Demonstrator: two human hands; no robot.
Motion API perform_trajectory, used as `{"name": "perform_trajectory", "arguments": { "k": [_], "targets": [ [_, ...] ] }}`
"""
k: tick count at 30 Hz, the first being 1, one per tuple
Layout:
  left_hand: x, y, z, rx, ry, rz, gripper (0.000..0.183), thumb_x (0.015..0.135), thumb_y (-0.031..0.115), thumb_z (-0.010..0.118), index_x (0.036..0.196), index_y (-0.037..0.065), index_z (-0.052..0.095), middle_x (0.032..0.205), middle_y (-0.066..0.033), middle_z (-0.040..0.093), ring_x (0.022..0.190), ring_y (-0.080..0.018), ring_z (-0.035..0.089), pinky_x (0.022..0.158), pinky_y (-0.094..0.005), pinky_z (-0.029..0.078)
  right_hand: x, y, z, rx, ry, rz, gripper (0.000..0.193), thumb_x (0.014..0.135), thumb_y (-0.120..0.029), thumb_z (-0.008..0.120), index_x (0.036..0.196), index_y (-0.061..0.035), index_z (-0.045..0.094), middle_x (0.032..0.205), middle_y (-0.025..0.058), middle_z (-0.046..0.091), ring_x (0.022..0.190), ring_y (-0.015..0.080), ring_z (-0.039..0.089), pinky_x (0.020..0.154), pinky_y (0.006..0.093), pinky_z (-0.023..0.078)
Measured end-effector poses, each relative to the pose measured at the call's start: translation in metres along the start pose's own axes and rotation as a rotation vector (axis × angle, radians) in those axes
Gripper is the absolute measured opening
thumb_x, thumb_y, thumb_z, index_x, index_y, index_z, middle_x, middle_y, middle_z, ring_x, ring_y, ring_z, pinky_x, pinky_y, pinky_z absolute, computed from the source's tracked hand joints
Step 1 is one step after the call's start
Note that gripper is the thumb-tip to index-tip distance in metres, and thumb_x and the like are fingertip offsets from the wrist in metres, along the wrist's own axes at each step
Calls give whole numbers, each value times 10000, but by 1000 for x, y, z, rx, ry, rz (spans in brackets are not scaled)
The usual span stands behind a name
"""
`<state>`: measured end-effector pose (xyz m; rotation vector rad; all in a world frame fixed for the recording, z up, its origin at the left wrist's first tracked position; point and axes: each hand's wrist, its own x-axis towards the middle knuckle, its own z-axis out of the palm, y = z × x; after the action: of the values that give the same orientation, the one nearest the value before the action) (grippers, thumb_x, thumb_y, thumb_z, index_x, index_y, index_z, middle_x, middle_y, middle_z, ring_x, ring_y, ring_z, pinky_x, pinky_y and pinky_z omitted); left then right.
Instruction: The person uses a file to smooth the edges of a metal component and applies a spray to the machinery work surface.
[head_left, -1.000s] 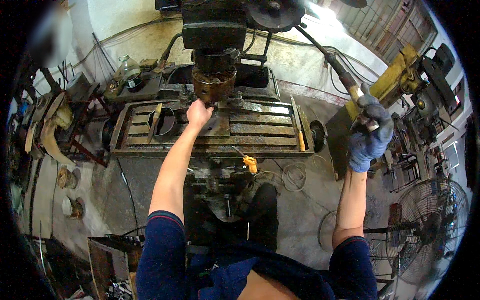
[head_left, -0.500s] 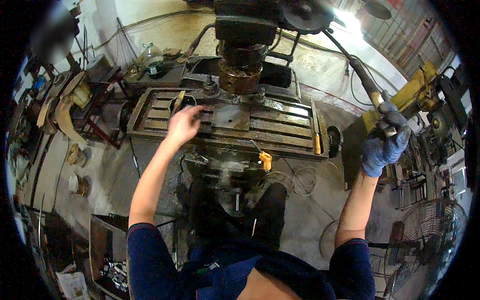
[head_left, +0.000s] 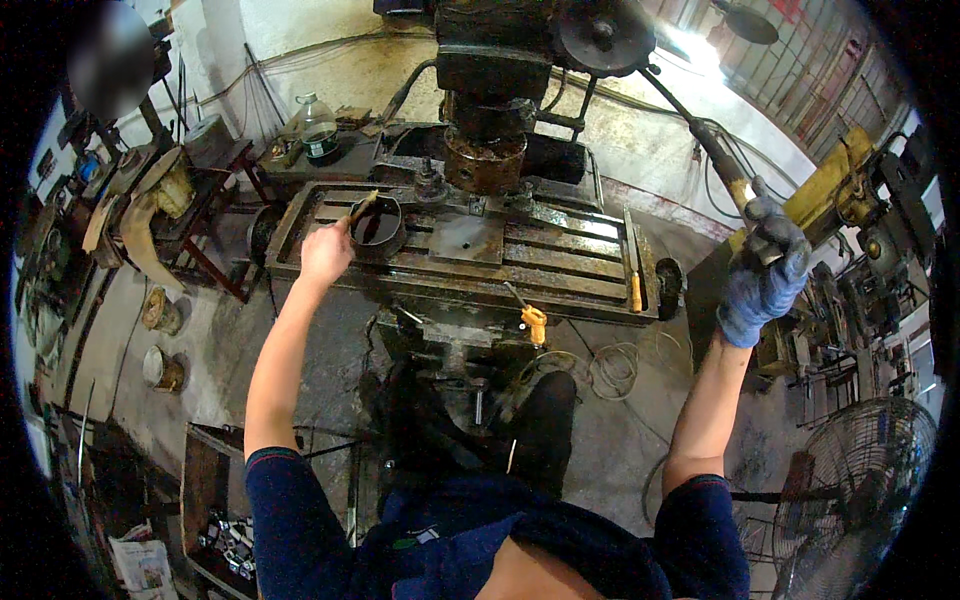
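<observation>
My bare left hand (head_left: 327, 252) is closed at the left rim of a dark round pot (head_left: 403, 232) holding dark liquid. Its fingers are around the near end of a short wooden stick (head_left: 364, 206), perhaps a brush handle, that slants across the pot's mouth. The pot stands on the slotted metal table (head_left: 560, 262) of a milling machine. A flat metal plate (head_left: 468, 238) with a small dark hole lies under the machine's spindle head (head_left: 485, 160). Off to the right, my right hand (head_left: 768, 265), in a blue-grey glove, is wrapped round the end of a long machine lever (head_left: 722, 155).
A file with an orange handle (head_left: 636, 290) lies along the table's right end. At the front edge hangs a yellow air gun (head_left: 534, 325), with a coiled hose (head_left: 612, 368) on the floor. A fan (head_left: 860, 490) stands lower right; a crate (head_left: 205, 470) of metal parts stands lower left.
My left hand has moved left and down from over the table to the pot's rim and closed on the wooden stick. My right hand stays on the lever. The view has shifted slightly.
</observation>
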<state>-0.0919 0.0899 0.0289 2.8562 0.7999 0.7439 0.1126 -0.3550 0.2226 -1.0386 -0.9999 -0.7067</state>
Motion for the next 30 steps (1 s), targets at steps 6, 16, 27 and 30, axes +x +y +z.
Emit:
{"name": "perform_trajectory", "arguments": {
  "k": [6,16,27,30],
  "targets": [
    [0,32,12,-903,93,-285,265,879,180,516,1033,-24,588,589,-25,536,505,-84,511,425,-257,410,1,-3,2,16,102,18,373,873,-352,456,818,-3,578,861,156,615,677,159,501,820,382,408],
    [46,105,88,-902,168,-157,297,865,182,515,1050,-42,576,624,-108,587,474,-136,544,443,-301,418,-2,-2,5,42,38,34,369,880,-338,457,784,-1,574,843,149,614,658,168,519,867,388,414],
    [35,120,88,-1055,-80,-319,287,873,142,504,1088,-39,565,593,-87,571,413,-123,499,416,-292,398,-21,0,3,-13,34,33,395,881,-342,449,685,-7,523,733,113,558,787,237,553,973,523,313],
    [29,115,82,-1112,-130,-323,286,874,134,505,1094,-42,560,612,-77,569,418,-116,483,409,-286,393,-24,1,5,60,64,81,398,879,-345,458,677,-9,527,748,116,564,796,239,541,981,498,309]
  ]
}}
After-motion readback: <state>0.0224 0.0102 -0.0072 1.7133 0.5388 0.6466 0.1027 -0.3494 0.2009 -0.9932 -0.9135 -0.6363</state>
